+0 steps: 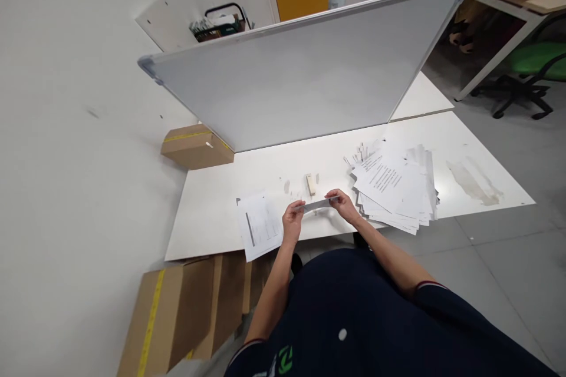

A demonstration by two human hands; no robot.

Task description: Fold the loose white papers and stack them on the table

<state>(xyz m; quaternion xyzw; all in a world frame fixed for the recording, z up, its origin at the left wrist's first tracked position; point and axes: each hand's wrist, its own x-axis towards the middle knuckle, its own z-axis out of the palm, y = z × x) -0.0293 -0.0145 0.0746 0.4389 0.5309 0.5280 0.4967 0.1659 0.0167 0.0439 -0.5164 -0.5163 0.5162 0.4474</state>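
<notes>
Grey strip [317, 205] between both hands [292, 221] [344, 205]

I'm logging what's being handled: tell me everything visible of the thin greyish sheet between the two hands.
The thin greyish sheet looks like paper and shows nearly edge-on as a narrow, slightly curved strip. The left hand pinches one end, the right hand the other. It is over the white rectangular table, on the person's side of the small cream oblong object. Any print on it cannot be made out.

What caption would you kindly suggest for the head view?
The left hand and right hand hold a thin sheet over a white table, between printed pages and fanned papers.
</notes>
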